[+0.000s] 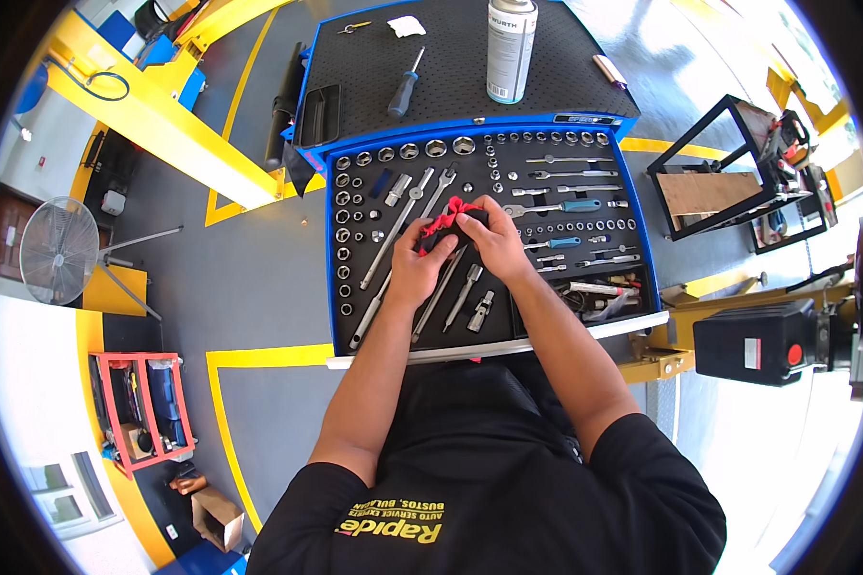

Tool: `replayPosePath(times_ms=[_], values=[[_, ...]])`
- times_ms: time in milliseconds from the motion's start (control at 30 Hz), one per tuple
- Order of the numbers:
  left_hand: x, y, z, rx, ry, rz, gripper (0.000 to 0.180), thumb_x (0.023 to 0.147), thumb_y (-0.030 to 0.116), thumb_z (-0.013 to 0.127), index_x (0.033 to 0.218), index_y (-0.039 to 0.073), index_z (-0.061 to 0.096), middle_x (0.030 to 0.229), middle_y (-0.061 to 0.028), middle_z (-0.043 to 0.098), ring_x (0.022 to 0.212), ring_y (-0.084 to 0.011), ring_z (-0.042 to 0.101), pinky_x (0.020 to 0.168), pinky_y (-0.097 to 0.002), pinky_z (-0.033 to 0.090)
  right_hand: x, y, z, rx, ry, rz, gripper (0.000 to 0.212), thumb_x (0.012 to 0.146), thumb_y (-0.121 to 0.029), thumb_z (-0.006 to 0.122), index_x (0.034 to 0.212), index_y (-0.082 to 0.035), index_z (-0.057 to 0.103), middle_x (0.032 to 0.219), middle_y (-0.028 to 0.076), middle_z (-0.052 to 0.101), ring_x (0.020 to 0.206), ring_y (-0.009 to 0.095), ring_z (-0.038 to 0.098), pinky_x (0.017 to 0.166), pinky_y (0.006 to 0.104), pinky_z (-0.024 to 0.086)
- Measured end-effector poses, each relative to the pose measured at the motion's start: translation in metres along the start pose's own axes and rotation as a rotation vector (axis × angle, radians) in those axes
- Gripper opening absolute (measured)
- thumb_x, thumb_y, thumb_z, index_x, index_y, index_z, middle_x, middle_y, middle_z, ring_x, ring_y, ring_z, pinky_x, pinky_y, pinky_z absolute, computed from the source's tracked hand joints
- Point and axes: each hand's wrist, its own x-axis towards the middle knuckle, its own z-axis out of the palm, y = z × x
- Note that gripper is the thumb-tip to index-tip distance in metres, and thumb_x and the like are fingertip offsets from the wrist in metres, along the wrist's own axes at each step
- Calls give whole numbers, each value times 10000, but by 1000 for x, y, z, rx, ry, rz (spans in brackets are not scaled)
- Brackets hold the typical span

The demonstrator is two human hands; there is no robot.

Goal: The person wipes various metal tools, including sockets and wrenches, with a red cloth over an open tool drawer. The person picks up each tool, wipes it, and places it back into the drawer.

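Observation:
A bunched piece of red-and-black cloth point(446, 220) is between my hands, above an open tool drawer point(585, 333). My left hand point(418, 264) has its fingers closed on the cloth's left side, thumb on top. On the other side my right hand point(494, 241) grips it too, with the thumb pressed on the dark part. I cannot tell whether the cloth is a glove or a rag. Below lie long chrome bars, a universal joint point(481, 311) and ratchets with blue handles point(580, 205), set in black foam. Sockets point(436, 149) line the foam's edges.
On the blue cabinet's black top mat point(355, 72) stand a spray can point(511, 53), a screwdriver point(408, 84) and a crumpled white wipe point(407, 26). A yellow post point(163, 115) and fan point(59, 251) are at left. At right are a metal-framed cart point(710, 196) and a black box point(753, 342).

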Motion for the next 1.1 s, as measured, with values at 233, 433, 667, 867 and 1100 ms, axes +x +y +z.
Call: replayPosePath(times_ms=[233,433,667,867,1100], values=[[-7,31,24,760,117,634,379,791,30,851,1137,-1,700,1087,-147,656,987,-352,668,856,-423,547,-1,-1,1,234,38,183,158,1013,-160,671,1087,-20,664,764,-14,628,716,55,553,625,254,457],[-7,27,20,651,144,573,245,890,88,822,1098,20,713,997,-94,691,858,-275,690,762,-375,561,1,-13,-7,228,-109,149,202,1004,-167,718,1148,-28,692,831,-25,692,723,37,603,609,217,460],[-1,20,12,-286,89,-137,319,1003,269,752,1259,102,659,982,-4,734,766,-100,679,615,-261,523,-10,-32,7,430,-100,7,226,987,-188,761,1115,-21,680,914,-2,710,844,62,619,736,260,505],[-1,12,10,-305,142,-157,292,988,242,773,1227,112,669,1017,7,733,832,-93,678,670,-273,548,-8,-27,3,-40,-47,-50,285,987,-258,770,1138,-31,687,903,44,737,818,92,627,741,300,516],[-1,5,6,193,100,232,253,911,66,826,1115,37,679,1027,-16,717,904,-121,665,825,-261,518,-9,-24,2,-123,-22,-1,322,1048,-300,693,1194,-13,664,1010,36,719,931,83,599,837,300,513]])
